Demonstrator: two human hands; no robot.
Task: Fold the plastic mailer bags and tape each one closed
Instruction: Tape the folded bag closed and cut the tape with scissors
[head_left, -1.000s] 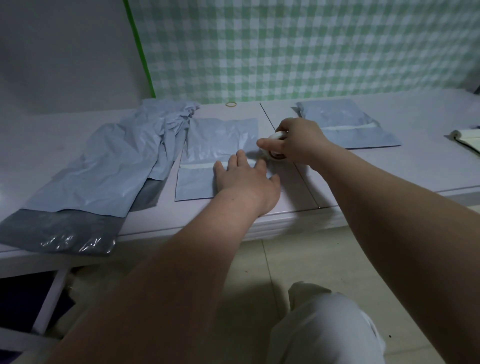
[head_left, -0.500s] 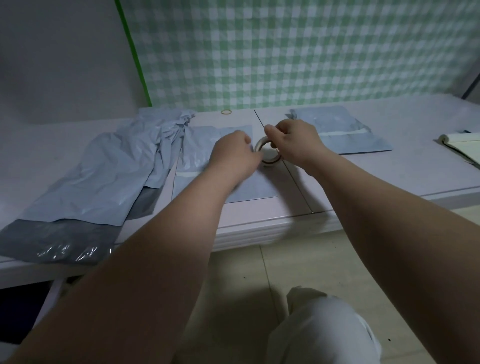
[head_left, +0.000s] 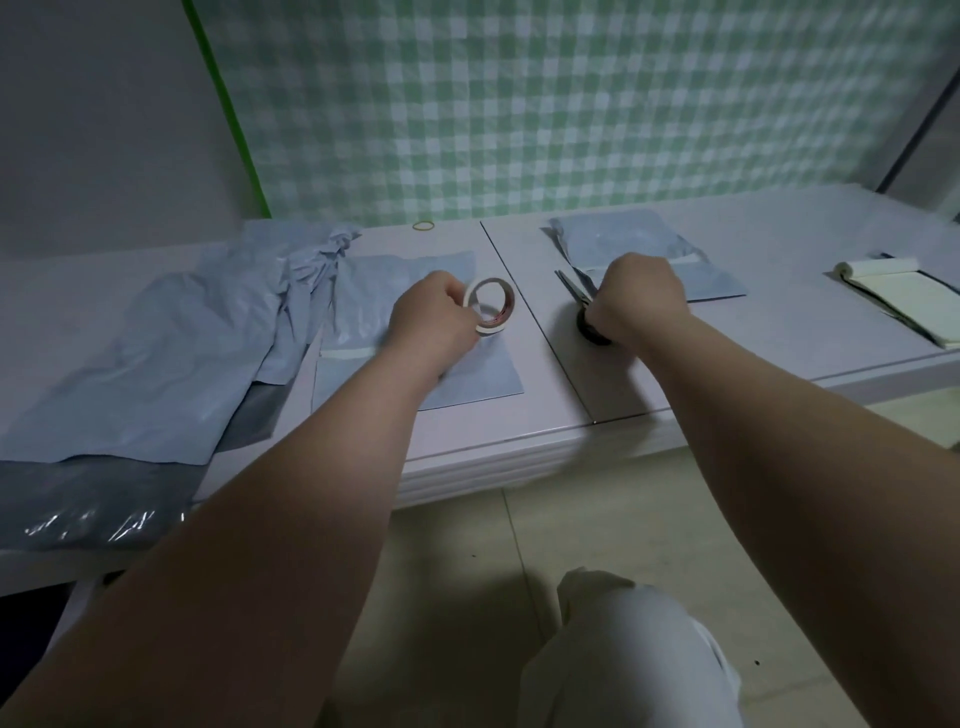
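Observation:
My left hand (head_left: 431, 325) holds a white roll of tape (head_left: 490, 305) upright above a folded blue-grey mailer bag (head_left: 470, 382) lying flat on the white table (head_left: 519, 431). A strip of pale tape crosses that bag at its left. My right hand (head_left: 641, 304) grips a pair of scissors (head_left: 576, 288) with black handles, blades pointing away and to the left, resting on the table. Behind my right hand lies another folded mailer bag (head_left: 623, 239) with a pale strip across it. A pile of unfolded mailer bags (head_left: 171, 353) covers the table's left side.
A small rubber band (head_left: 423, 225) lies near the back edge. An open notepad (head_left: 904, 296) sits at the far right. A green checked cloth hangs behind the table. My knee in white cloth (head_left: 623, 660) is below, over a tiled floor.
The tape roll passed from my right hand to my left hand. My right hand moved right and took hold of the scissors. My left hand lifted off the bag.

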